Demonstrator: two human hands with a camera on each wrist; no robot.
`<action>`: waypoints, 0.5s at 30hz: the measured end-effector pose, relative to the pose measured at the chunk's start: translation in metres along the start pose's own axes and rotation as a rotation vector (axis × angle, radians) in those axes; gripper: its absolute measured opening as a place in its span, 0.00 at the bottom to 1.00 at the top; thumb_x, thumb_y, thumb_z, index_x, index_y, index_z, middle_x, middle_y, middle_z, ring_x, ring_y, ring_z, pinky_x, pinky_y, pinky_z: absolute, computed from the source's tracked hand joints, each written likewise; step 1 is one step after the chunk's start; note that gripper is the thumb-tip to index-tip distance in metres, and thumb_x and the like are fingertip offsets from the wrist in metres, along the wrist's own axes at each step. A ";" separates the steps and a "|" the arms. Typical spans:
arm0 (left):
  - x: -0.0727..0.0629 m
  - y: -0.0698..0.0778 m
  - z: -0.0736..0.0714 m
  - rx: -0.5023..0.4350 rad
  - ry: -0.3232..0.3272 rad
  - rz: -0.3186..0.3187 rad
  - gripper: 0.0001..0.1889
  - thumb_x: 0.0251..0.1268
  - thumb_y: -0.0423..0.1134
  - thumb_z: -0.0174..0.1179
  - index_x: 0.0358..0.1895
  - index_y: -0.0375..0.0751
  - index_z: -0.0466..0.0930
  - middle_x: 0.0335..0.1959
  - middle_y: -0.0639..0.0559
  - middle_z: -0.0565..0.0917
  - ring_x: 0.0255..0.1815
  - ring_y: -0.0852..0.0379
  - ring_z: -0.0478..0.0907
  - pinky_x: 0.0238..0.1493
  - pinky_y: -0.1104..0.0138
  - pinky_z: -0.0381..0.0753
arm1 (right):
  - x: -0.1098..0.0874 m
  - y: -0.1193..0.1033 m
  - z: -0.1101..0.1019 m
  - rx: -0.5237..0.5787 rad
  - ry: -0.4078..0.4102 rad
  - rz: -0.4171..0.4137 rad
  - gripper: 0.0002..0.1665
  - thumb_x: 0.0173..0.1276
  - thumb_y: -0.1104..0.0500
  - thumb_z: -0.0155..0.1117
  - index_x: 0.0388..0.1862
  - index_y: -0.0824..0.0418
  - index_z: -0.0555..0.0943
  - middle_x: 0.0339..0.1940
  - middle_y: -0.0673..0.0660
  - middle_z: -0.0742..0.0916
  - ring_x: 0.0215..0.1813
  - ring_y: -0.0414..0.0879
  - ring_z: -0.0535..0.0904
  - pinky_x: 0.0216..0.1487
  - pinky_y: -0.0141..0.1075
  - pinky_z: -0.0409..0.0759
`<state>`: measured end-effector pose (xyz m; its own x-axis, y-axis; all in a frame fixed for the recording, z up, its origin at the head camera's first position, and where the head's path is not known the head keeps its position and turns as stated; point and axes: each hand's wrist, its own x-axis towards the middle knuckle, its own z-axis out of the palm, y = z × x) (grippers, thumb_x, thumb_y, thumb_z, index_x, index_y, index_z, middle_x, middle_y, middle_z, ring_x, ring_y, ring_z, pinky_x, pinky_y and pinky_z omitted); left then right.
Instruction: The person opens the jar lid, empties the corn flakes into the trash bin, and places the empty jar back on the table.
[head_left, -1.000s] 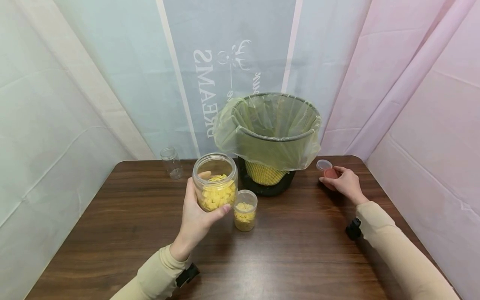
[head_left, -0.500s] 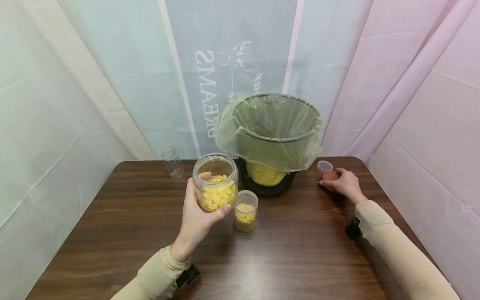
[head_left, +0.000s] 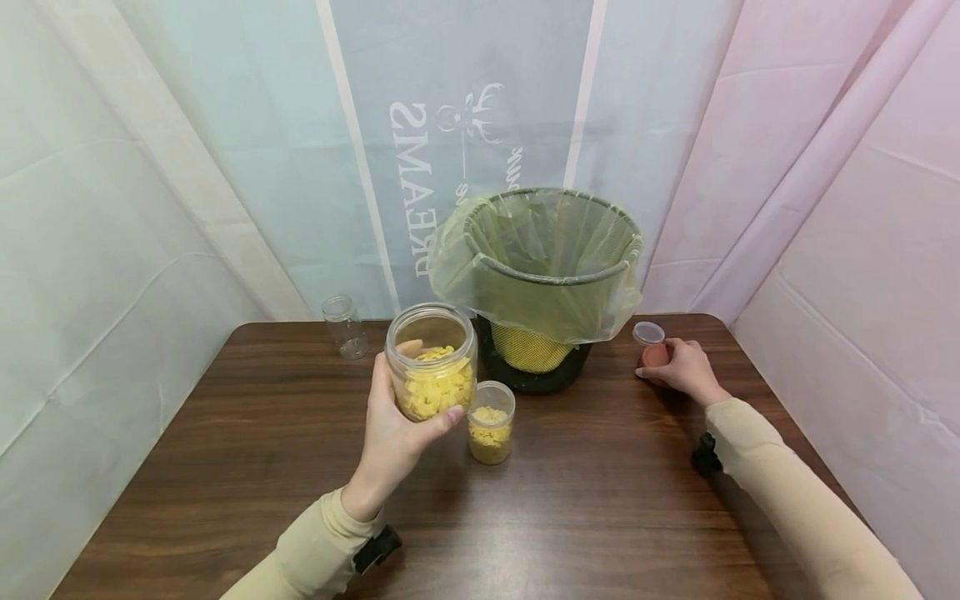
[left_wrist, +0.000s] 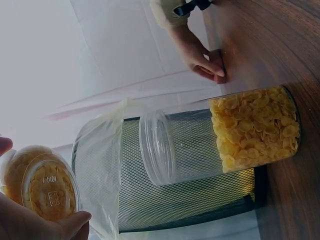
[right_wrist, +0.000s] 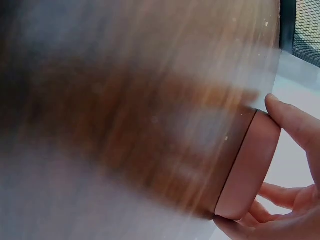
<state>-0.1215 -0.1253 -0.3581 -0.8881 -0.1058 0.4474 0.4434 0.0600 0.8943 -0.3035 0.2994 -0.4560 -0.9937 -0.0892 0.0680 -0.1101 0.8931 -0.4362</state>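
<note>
My left hand (head_left: 397,442) grips a wide clear jar (head_left: 435,362), lifted off the table and tilted a little toward me. Yellow flakes (head_left: 438,390) fill about its lower half. Just to its right a smaller clear jar (head_left: 491,426) stands upright without a lid. Cornflakes (left_wrist: 255,127) fill its lower part in the left wrist view. At the far right of the table my right hand (head_left: 688,371) pinches a reddish round lid (head_left: 656,357) by its edges. In the right wrist view this lid (right_wrist: 252,167) lies on the wood between thumb and fingers.
Behind the jars stands a black mesh waste bin (head_left: 532,348) with a pale yellow-green bag (head_left: 555,304) over its rim. A clear lid (head_left: 648,333) lies by the reddish one. An empty clear jar (head_left: 347,333) stands at the back left. Fabric walls surround the table.
My right hand and the reddish lid have shifted slightly toward me. The wide jar in my left hand has hardly moved.
</note>
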 end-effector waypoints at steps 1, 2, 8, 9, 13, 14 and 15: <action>0.000 0.000 0.001 -0.004 -0.001 0.000 0.42 0.37 0.26 0.71 0.62 0.40 0.63 0.53 0.47 0.76 0.53 0.53 0.74 0.53 0.70 0.74 | 0.000 0.000 0.000 -0.002 0.001 -0.001 0.53 0.52 0.45 0.72 0.61 0.82 0.64 0.50 0.80 0.74 0.56 0.71 0.65 0.53 0.60 0.68; 0.000 0.000 0.001 -0.009 -0.002 -0.001 0.42 0.37 0.25 0.71 0.62 0.40 0.62 0.53 0.47 0.76 0.53 0.53 0.74 0.53 0.69 0.75 | 0.000 0.000 0.000 -0.001 0.004 -0.002 0.53 0.52 0.45 0.72 0.61 0.82 0.64 0.50 0.80 0.74 0.56 0.71 0.65 0.52 0.60 0.68; 0.001 0.001 0.004 -0.030 -0.011 -0.003 0.42 0.37 0.25 0.71 0.63 0.40 0.62 0.54 0.46 0.76 0.53 0.53 0.74 0.53 0.69 0.75 | 0.000 0.000 0.000 0.000 0.007 -0.008 0.53 0.52 0.44 0.72 0.61 0.82 0.64 0.50 0.80 0.75 0.56 0.70 0.65 0.53 0.60 0.68; 0.001 0.001 0.005 -0.033 -0.012 -0.003 0.42 0.37 0.24 0.71 0.63 0.40 0.62 0.54 0.46 0.76 0.53 0.53 0.74 0.53 0.69 0.75 | 0.000 0.000 0.000 0.000 0.006 -0.010 0.53 0.52 0.43 0.72 0.61 0.82 0.64 0.50 0.80 0.75 0.56 0.70 0.64 0.53 0.59 0.68; 0.002 0.002 0.008 -0.042 -0.009 -0.004 0.42 0.37 0.24 0.71 0.62 0.40 0.62 0.53 0.45 0.76 0.53 0.53 0.75 0.53 0.69 0.76 | -0.002 0.000 -0.003 0.001 0.019 -0.008 0.52 0.55 0.40 0.68 0.60 0.82 0.65 0.50 0.81 0.76 0.57 0.71 0.65 0.54 0.59 0.68; 0.002 0.002 0.008 -0.044 -0.009 -0.002 0.42 0.37 0.24 0.71 0.62 0.40 0.62 0.53 0.45 0.76 0.53 0.53 0.75 0.53 0.69 0.76 | -0.002 0.000 -0.004 0.005 0.027 -0.006 0.52 0.56 0.39 0.67 0.60 0.82 0.65 0.51 0.81 0.75 0.57 0.71 0.64 0.55 0.60 0.67; 0.002 0.002 0.009 -0.047 -0.009 0.001 0.42 0.37 0.24 0.71 0.62 0.40 0.62 0.53 0.45 0.76 0.53 0.53 0.75 0.53 0.68 0.76 | -0.003 -0.001 -0.004 0.007 0.038 -0.005 0.51 0.58 0.39 0.65 0.60 0.81 0.65 0.52 0.81 0.75 0.58 0.72 0.64 0.56 0.60 0.67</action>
<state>-0.1239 -0.1166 -0.3552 -0.8885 -0.0971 0.4485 0.4494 0.0132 0.8932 -0.3004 0.3008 -0.4519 -0.9917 -0.0765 0.1038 -0.1149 0.8896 -0.4421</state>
